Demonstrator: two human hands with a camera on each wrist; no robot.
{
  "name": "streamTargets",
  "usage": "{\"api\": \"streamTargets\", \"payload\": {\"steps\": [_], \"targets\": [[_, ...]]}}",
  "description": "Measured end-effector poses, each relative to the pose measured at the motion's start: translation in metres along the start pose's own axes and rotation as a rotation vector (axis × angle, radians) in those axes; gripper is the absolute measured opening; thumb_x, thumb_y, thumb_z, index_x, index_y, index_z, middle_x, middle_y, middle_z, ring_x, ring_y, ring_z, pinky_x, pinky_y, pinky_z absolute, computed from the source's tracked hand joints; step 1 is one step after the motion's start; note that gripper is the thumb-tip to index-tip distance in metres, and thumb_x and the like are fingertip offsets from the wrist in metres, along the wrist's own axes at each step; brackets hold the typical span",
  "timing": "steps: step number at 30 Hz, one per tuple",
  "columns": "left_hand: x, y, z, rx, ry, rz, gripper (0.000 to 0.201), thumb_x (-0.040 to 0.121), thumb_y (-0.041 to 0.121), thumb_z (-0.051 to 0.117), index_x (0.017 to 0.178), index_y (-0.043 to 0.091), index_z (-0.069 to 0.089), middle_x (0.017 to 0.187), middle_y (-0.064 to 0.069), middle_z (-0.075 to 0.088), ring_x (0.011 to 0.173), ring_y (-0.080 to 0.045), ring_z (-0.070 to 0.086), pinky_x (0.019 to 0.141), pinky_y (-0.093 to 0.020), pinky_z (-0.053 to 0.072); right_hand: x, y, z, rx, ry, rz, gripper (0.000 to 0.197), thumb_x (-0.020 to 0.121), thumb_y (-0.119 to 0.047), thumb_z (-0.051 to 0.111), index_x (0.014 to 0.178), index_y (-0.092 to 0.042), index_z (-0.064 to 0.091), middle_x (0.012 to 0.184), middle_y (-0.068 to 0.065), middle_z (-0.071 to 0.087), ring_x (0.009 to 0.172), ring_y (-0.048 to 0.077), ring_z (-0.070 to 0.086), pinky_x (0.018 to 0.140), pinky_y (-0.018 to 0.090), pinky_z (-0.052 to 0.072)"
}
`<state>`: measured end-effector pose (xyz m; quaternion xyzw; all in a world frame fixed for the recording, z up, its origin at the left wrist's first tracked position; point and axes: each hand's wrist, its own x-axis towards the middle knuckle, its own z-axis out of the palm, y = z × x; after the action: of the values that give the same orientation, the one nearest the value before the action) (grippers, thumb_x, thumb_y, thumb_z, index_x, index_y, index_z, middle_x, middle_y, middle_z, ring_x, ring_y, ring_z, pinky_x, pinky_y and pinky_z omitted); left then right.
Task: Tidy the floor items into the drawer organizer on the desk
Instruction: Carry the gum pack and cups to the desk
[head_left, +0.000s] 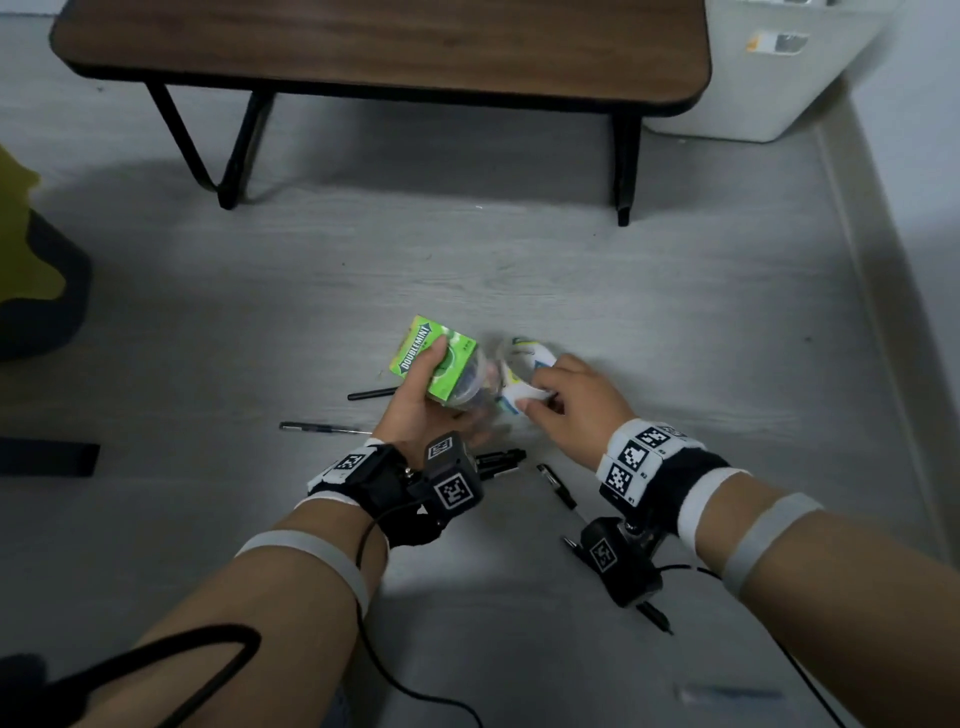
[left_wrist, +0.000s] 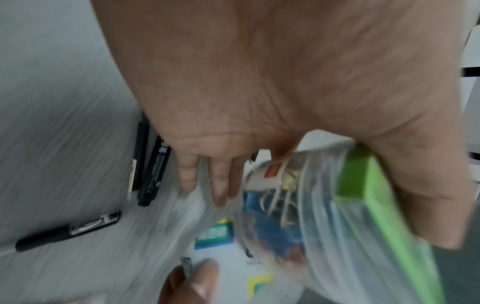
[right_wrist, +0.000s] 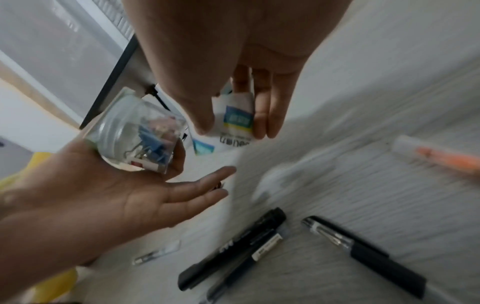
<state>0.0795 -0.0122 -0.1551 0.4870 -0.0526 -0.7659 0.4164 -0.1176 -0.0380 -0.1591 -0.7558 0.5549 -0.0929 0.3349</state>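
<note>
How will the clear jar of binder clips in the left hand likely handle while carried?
The clear jar looks smooth, so probably slippery; the left hand also holds the Doublemint box, so the grip seems crowded. The loose binder clips will likely shift.

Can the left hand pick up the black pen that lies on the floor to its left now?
Probably not yet. The left hand already holds the green gum box and the clear jar, so it has no free grip, although nothing blocks the way to the black pen.
</note>
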Motion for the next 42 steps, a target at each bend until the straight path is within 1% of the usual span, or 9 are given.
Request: {"api": "streamTargets", "payload": {"steps": [3, 10, 16, 20, 23, 25, 28, 35, 42], "targets": [[0.0, -0.002, 0.01, -0.06, -0.14, -0.057, 0.083, 0.075, 0.068, 0.066, 0.133, 0.009, 0.058, 0.136, -0.02, 0.055, 0.127, -0.039, 0.051, 0.112, -0.06, 0.027, -0.001, 0.001, -0.006, 0.015, -0.051, -0.012, 0.025, 0.089, -0.033, 0.066, 0.108, -0.018, 0.071, 0.097, -0.001, 0.052, 0.087, 0.018, 0.055, 0.081, 0.031, 0.047], [-0.004, 0.016, 0.046, -0.096, -0.144, 0.117, 0.048, 0.08, 0.049, 0.073, 0.107, 0.01, 0.067, 0.111, -0.017, 0.06, 0.114, -0.036, 0.049, 0.113, -0.055, 0.03, -0.015, -0.001, -0.023, 0.149, 0.041, -0.031, 0.021, 0.087, -0.031, 0.069, 0.103, -0.019, 0.063, 0.105, -0.006, 0.048, 0.088, 0.016, 0.06, 0.082, 0.035, 0.054], [-0.07, 0.045, 0.074, -0.18, -0.231, 0.094, 0.037, 0.091, 0.043, 0.062, 0.097, 0.007, 0.069, 0.101, -0.016, 0.065, 0.1, -0.035, 0.059, 0.114, -0.057, 0.03, -0.044, -0.052, -0.074, 0.282, -0.06, 0.134, 0.096, 0.07, -0.053, 0.08, 0.147, -0.031, 0.026, 0.147, 0.002, 0.032, 0.115, 0.016, 0.06, 0.095, 0.038, 0.054], [-0.157, 0.061, 0.089, -0.158, -0.194, 0.01, 0.048, 0.095, 0.048, 0.051, 0.101, 0.004, 0.069, 0.103, -0.019, 0.067, 0.098, -0.036, 0.062, 0.104, -0.05, 0.038, -0.075, -0.116, -0.096, 0.426, -0.15, 0.097, 0.094, 0.064, -0.054, 0.08, 0.142, -0.028, 0.036, 0.135, -0.003, 0.057, 0.119, 0.013, 0.059, 0.102, 0.041, 0.05], [-0.239, 0.082, 0.098, -0.089, -0.103, 0.01, 0.041, 0.092, 0.05, 0.054, 0.092, 0.013, 0.071, 0.091, -0.009, 0.069, 0.084, -0.025, 0.065, 0.084, -0.04, 0.046, -0.107, -0.178, -0.118, 0.387, -0.146, 0.083, 0.083, 0.064, -0.049, 0.082, 0.132, -0.023, 0.043, 0.128, -0.006, 0.057, 0.114, 0.01, 0.059, 0.096, 0.031, 0.05], [-0.302, 0.102, 0.1, -0.038, 0.034, 0.011, 0.033, 0.082, 0.053, 0.067, 0.088, 0.021, 0.073, 0.094, -0.002, 0.07, 0.088, -0.019, 0.063, 0.093, -0.035, 0.043, -0.129, -0.23, -0.144, 0.313, -0.128, 0.067, 0.082, 0.065, -0.044, 0.084, 0.131, -0.018, 0.041, 0.127, -0.005, 0.052, 0.112, 0.011, 0.056, 0.09, 0.021, 0.043], [-0.393, 0.132, 0.099, -0.034, 0.152, 0.025, 0.042, 0.07, 0.059, 0.076, 0.095, 0.026, 0.073, 0.104, 0.001, 0.069, 0.102, -0.019, 0.058, 0.102, -0.033, 0.036, -0.154, -0.311, -0.197, 0.256, -0.161, -0.045, 0.083, 0.063, -0.051, 0.08, 0.128, -0.019, 0.039, 0.127, 0.0, 0.047, 0.108, 0.017, 0.056, 0.088, 0.027, 0.047], [-0.642, 0.237, 0.107, -0.094, 0.351, 0.286, 0.032, 0.082, 0.049, 0.066, 0.102, 0.025, 0.069, 0.098, 0.004, 0.075, 0.08, -0.008, 0.067, 0.071, -0.025, 0.046, -0.187, -0.558, -0.301, 0.026, -0.314, -0.404, 0.085, 0.068, -0.052, 0.079, 0.137, -0.034, 0.033, 0.132, 0.002, 0.041, 0.115, 0.027, 0.056, 0.093, 0.042, 0.052], [-0.863, 0.281, 0.02, -0.21, 0.625, 0.623, 0.035, 0.078, 0.031, 0.08, 0.11, 0.018, 0.07, 0.115, -0.009, 0.072, 0.097, -0.022, 0.072, 0.082, -0.035, 0.055, -0.236, -0.818, -0.292, -0.141, -0.448, -0.708, 0.097, 0.068, -0.052, 0.076, 0.145, -0.018, 0.027, 0.143, 0.006, 0.037, 0.125, 0.027, 0.049, 0.102, 0.038, 0.045]]}}
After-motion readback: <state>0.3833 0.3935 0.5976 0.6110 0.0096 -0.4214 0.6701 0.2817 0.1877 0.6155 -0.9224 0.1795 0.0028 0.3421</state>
